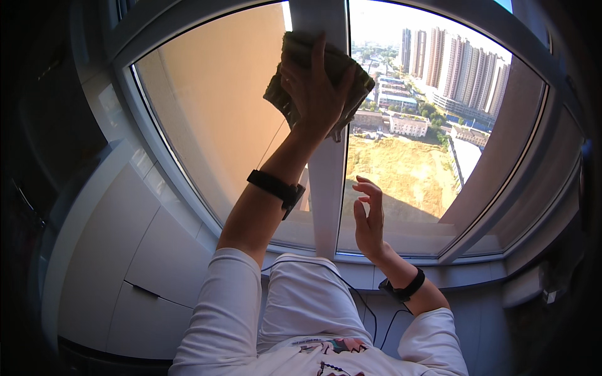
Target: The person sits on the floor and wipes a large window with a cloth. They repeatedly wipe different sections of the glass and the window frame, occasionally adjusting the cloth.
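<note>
My left hand (312, 91) is raised high with a dark, folded cleaning cloth (348, 70) under its spread fingers and palm. The cloth lies against the upper part of the white window mullion (325, 197) and overlaps the panes on both sides. Lower down, my right hand (370, 218) is held up before the right window pane (400, 164), holding nothing, its fingers slightly curled and apart. Whether its fingertips touch the glass, I cannot tell.
White cabinets (127, 263) stand at the left. A window sill (357, 275) runs below the panes, close to my knee. Black cables (362, 293) hang beside my white trousers, near the wrist bands. Tall buildings (463, 70) and a field are outside.
</note>
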Motion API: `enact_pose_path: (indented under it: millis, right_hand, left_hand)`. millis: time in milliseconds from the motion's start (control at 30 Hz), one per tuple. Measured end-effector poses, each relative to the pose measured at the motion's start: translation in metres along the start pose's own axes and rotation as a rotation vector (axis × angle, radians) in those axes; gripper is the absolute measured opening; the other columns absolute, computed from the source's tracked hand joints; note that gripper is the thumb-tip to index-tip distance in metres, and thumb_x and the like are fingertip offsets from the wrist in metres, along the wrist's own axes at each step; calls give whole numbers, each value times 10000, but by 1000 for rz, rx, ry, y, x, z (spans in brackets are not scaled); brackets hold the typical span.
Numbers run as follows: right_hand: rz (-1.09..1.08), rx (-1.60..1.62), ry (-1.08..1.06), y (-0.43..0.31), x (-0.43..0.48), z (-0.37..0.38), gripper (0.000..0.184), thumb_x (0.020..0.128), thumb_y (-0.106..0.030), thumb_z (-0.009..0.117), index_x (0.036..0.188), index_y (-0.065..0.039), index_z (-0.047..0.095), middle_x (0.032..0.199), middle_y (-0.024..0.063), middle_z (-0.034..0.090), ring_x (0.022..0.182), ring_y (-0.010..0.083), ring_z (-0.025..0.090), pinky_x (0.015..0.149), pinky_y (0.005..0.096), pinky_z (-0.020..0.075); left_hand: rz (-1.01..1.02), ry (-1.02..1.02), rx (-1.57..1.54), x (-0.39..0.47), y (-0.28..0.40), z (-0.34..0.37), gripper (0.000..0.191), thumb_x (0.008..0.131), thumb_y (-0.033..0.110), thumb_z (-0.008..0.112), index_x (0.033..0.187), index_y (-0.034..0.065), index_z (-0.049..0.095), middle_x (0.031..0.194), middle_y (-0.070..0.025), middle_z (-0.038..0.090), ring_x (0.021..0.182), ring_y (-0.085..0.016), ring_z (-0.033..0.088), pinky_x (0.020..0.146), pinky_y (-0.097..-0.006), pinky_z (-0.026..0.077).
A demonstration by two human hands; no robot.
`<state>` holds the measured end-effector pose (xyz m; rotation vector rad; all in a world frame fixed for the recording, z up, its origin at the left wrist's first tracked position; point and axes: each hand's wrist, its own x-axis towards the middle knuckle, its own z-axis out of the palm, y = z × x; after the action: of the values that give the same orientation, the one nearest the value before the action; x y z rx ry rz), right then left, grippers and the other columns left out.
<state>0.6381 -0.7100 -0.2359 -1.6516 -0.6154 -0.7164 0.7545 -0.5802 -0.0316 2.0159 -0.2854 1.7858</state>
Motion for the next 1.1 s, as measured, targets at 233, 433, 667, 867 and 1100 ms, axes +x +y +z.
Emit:
enact_pose_path:
  millis: [233, 433, 667, 867, 1100]
  right_hand:
    - [292, -353, -940, 16, -122, 42, 614, 904, -306, 684, 1386, -30, 421, 1275, 229, 555, 1257, 382, 490, 1039, 487, 363]
    - [206, -377, -1049, 17, -144, 51, 595, 863, -304, 728, 1332, -55, 459, 1179, 180, 594, 1119, 349, 549, 988, 483, 381]
    - [609, 53, -1485, -4, -147, 11, 267, 879, -247, 662, 1059, -60, 600, 976, 143, 688, 920, 353, 646, 808, 447, 478]
    - [557, 39, -1680, -27, -177, -6, 296, 936, -319, 609, 1093, -68, 601, 1014, 166, 682, 966, 359, 644, 810, 443, 492]
    - [463, -12, -1319, -40, -115, -14, 350, 935, -282, 638, 1179, -35, 586, 1147, 178, 644, 1050, 355, 629, 880, 435, 492]
  left_hand:
    - [138, 446, 241, 92, 28, 25, 901, 835, 420, 652, 1456, -44, 194, 1292, -302, 421, 1117, -431, 495, 996, -547, 429]
    - [170, 376, 132, 50, 5, 31, 953, 848, 455, 650, 1475, -61, 150, 1369, -323, 359, 1191, -444, 446, 1008, -570, 409]
    - [136, 176, 21, -46, -22, 25, 1011, 768, 528, 684, 1528, 78, 192, 1340, -329, 261, 1188, -483, 357, 929, -606, 373]
    - [-139, -142, 75, -158, -22, 14, 1077, 708, 419, 742, 1551, 79, 164, 1432, -404, 155, 1246, -556, 291, 993, -650, 325]
    - [-151, -333, -62, -207, -29, -6, 1135, 753, 382, 789, 1564, 73, 58, 1432, -415, 97, 1252, -548, 269, 1035, -650, 253]
